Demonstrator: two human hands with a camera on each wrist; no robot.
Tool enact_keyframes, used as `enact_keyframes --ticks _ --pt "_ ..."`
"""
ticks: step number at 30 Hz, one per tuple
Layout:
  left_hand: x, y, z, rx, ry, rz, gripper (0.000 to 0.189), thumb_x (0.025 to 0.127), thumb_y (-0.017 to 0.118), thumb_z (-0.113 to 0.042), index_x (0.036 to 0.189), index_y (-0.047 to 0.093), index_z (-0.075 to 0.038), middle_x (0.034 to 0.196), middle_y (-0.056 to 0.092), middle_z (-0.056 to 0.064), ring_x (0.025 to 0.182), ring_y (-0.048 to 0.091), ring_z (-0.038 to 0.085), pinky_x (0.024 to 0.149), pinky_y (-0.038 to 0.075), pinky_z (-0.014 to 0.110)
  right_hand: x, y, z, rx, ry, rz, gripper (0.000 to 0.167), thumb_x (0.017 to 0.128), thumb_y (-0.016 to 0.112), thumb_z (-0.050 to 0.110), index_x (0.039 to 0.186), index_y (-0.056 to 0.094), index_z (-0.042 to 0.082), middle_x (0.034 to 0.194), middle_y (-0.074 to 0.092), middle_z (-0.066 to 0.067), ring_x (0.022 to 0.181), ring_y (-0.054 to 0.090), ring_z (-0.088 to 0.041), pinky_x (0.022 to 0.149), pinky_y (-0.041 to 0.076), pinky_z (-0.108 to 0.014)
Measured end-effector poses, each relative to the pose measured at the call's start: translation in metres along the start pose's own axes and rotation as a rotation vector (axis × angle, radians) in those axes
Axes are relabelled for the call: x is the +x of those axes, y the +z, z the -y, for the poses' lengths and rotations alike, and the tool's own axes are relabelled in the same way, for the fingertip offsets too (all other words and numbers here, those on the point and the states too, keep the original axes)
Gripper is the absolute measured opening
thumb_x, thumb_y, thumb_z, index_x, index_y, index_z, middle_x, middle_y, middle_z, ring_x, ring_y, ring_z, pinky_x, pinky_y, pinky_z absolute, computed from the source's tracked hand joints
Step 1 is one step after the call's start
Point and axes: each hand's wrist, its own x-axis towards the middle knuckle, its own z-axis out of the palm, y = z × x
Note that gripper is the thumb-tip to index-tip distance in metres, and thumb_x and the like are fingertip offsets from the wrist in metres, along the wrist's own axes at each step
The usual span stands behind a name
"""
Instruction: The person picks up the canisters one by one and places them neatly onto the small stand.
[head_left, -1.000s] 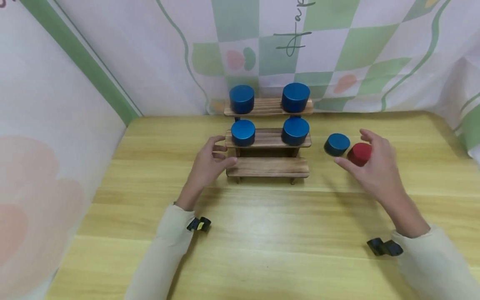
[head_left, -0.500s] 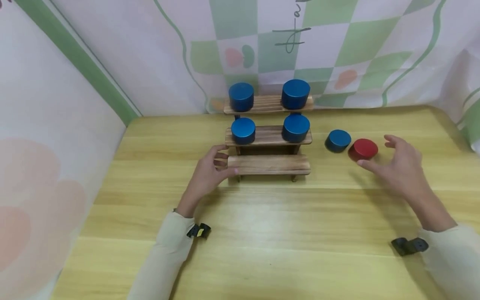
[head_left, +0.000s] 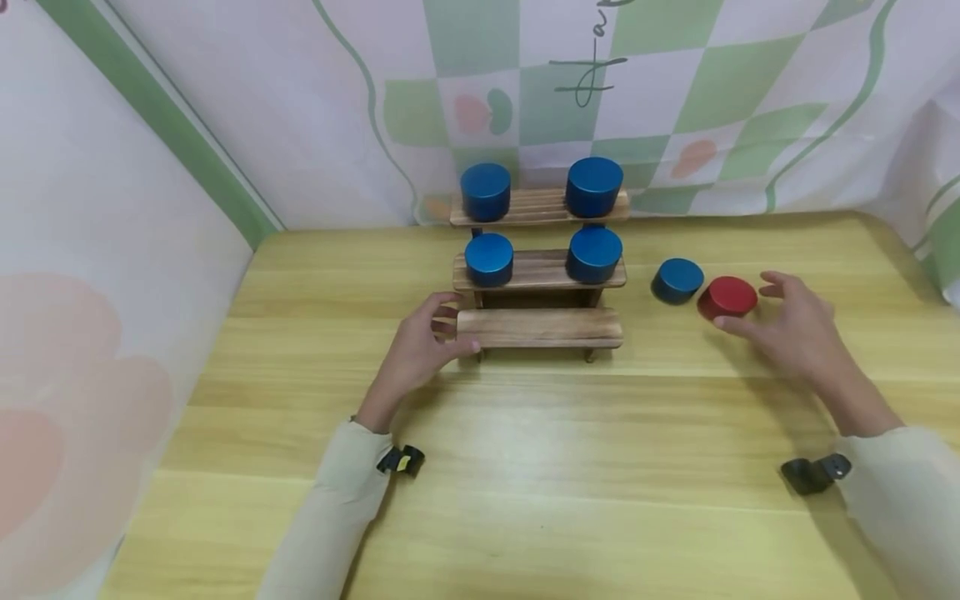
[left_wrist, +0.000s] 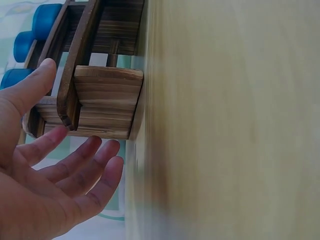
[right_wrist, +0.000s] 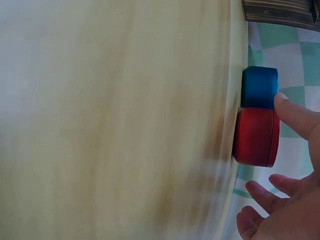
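Observation:
A three-step wooden stand (head_left: 540, 329) bears blue round tins on its upper two steps: a top left tin (head_left: 486, 192), a top right tin (head_left: 595, 187), a middle left tin (head_left: 489, 260) and a middle right tin (head_left: 594, 256). My left hand (head_left: 422, 346) is at the left end of the lowest step, thumb and fingers spread around that end; I cannot tell whether it touches. On the table to the right lie a blue tin (head_left: 677, 281) and, beside it, a red tin (head_left: 727, 298). My right hand (head_left: 802, 333) hovers by the red tin, fingers parted, holding nothing.
The stand and tins are on a light wooden table (head_left: 525, 483). Behind rises a green and white checked cloth (head_left: 555, 100), close to the stand's top step. Another pale cloth (head_left: 90, 250) hangs along the left side.
My right hand has moved rightward from in front of the red tin, so more of that tin shows. My left hand stays at the stand's left end. The tins keep their places.

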Motion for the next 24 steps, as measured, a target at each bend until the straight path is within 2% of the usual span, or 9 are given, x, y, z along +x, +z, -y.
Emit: enact_keyframes --ticks 11,18,24 --pt "0.0031 0.0011 -0.0018 0.051 -0.022 0.005 0.056 0.086 0.082 -0.018 0.136 0.057 -0.010 0.130 0.058 0.008 0.108 0.060 0.028 0.088 0.054 0.040 0.0073 0.0014 -0.0001 -0.024 0.015 0.028 0.107 0.088 0.076 0.047 0.154 0.013 -0.010 0.146 0.029 -0.041 0.136 0.008 -0.064 0.096 0.020 -0.077" --pt "0.0024 0.0000 -0.0023 0.065 -0.037 0.025 0.053 0.086 0.082 -0.019 0.134 0.059 -0.011 0.132 0.058 0.007 0.109 0.061 0.027 0.087 0.055 0.040 0.0094 0.0027 0.0014 -0.006 0.051 0.050 0.099 0.090 0.070 0.051 0.152 0.021 -0.009 0.146 0.030 -0.040 0.126 0.029 -0.058 0.098 0.033 -0.070" --pt "0.0011 -0.0011 -0.0019 0.066 -0.042 0.032 0.055 0.085 0.083 -0.020 0.134 0.059 -0.013 0.132 0.057 0.008 0.109 0.060 0.028 0.087 0.055 0.041 0.0092 0.0039 0.0017 0.004 0.059 0.046 0.089 0.092 0.070 0.048 0.147 0.031 -0.010 0.144 0.035 -0.037 0.125 0.032 -0.054 0.093 0.039 -0.060"
